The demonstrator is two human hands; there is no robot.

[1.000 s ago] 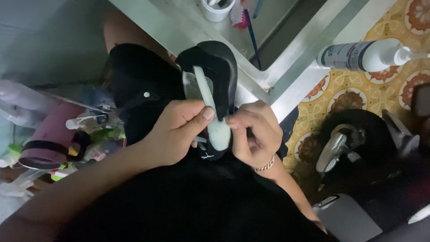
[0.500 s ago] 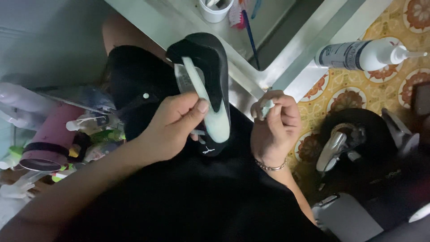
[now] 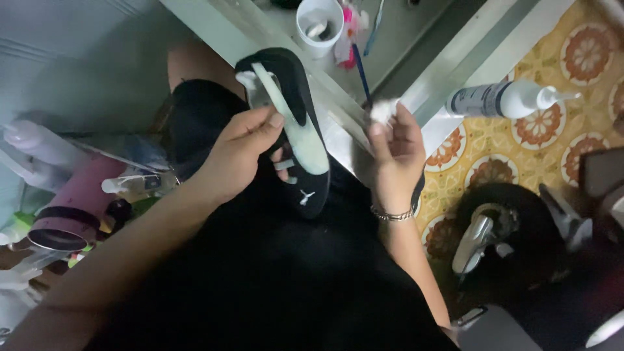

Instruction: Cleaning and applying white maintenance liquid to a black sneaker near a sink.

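My left hand (image 3: 242, 153) grips a black shoe (image 3: 296, 123) with a pale sole strip, held over my lap with its toe pointing away. My right hand (image 3: 395, 153) is raised to the right of the shoe, apart from it. Its fingertips pinch a small white wad (image 3: 382, 110), like cotton. A bracelet sits on my right wrist.
A white bottle (image 3: 504, 101) lies on the patterned floor at right. A white cup (image 3: 318, 19) and brushes sit in a grey tray (image 3: 416, 26) ahead. Another black shoe (image 3: 494, 227) lies at lower right. Pink and clear containers (image 3: 65, 201) crowd the left side.
My right hand left the shoe's sole and moved up and to the right with the white wad. The left hand tilted the shoe slightly and kept its hold.
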